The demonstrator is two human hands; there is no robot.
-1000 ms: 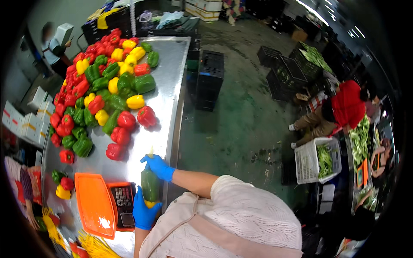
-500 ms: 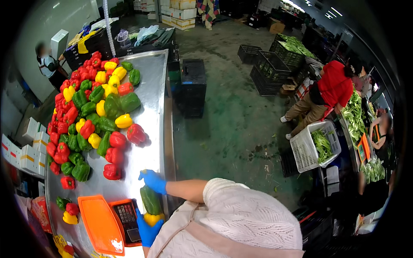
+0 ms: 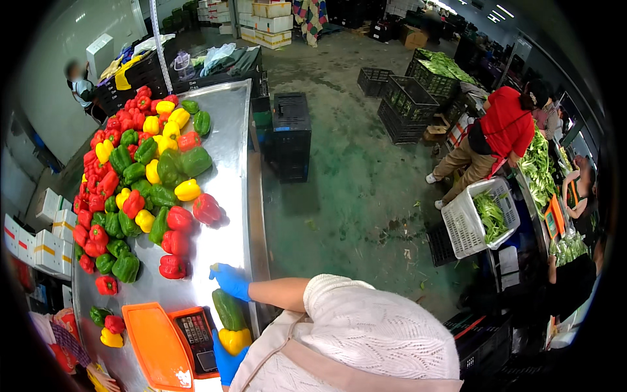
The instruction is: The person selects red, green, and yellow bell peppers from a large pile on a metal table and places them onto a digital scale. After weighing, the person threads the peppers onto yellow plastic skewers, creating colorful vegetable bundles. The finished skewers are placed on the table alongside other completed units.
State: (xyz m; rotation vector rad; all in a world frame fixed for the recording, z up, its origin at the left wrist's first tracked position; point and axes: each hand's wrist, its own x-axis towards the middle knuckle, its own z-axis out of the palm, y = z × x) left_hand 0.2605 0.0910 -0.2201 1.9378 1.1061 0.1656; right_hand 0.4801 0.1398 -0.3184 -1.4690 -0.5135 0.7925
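My left hand (image 3: pixel 226 363), in a blue glove, curls round the lower side of a yellow bell pepper (image 3: pixel 234 341) at the near edge of the steel table. A long green bell pepper (image 3: pixel 228 311) touches the yellow one's far end. Just beyond the green pepper, my right hand (image 3: pixel 230 281), also blue-gloved, is pinched closed. A small pale bit shows at its fingertips, too small to name. To the left of my left hand lies a black-keyed scale (image 3: pixel 196 336) beside an orange tray (image 3: pixel 155 346).
Red, yellow and green bell peppers (image 3: pixel 134 189) are heaped on the steel table (image 3: pixel 222 124). Black crates (image 3: pixel 290 134) stand on the floor beyond its right edge. A person in red (image 3: pixel 506 130) works by a white basket (image 3: pixel 467 228). Another person's hand (image 3: pixel 102 377) shows at lower left.
My left hand's fingers have slipped lower, baring more of the yellow pepper. My right hand stays pinched near the green pepper. A checked sleeve and hand have come into view at lower left.
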